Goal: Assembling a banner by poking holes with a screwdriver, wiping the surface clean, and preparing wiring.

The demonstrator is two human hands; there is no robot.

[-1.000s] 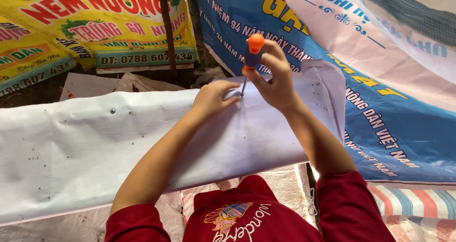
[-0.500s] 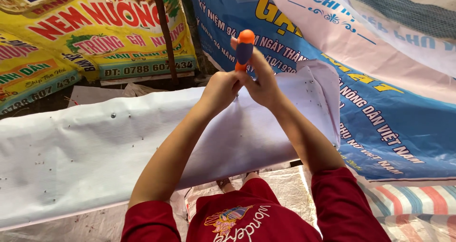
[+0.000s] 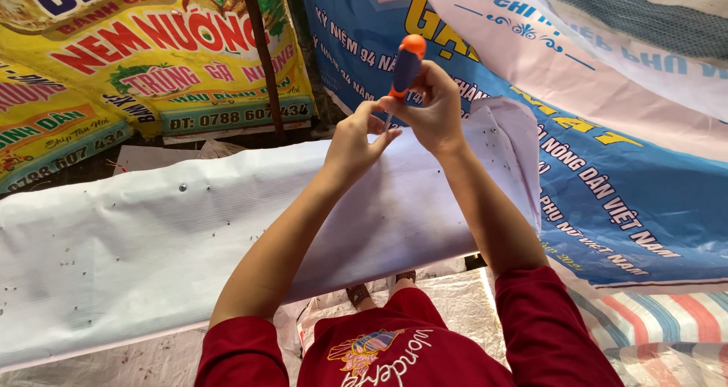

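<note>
Screwdriver with blue-and-orange plastic handle [image 3: 406, 67] stands near-upright, cap toward 12 o'clock, shaft down, right hand [image 3: 431, 108] closed round it; left hand [image 3: 355, 138] pinches its tip above white plastic sheet [image 3: 136, 243].

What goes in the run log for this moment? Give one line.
right hand: grips screwdriver handle, upright | left hand: fingers at its shaft | under: white sheet | behind: yellow and blue banners

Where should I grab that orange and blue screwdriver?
Take the screwdriver by its thick blue handle, coming from the right side as the right hand does. It stands nearly upright, orange cap on top, with the thin shaft pointing down by the left hand on the white sheet.
</note>
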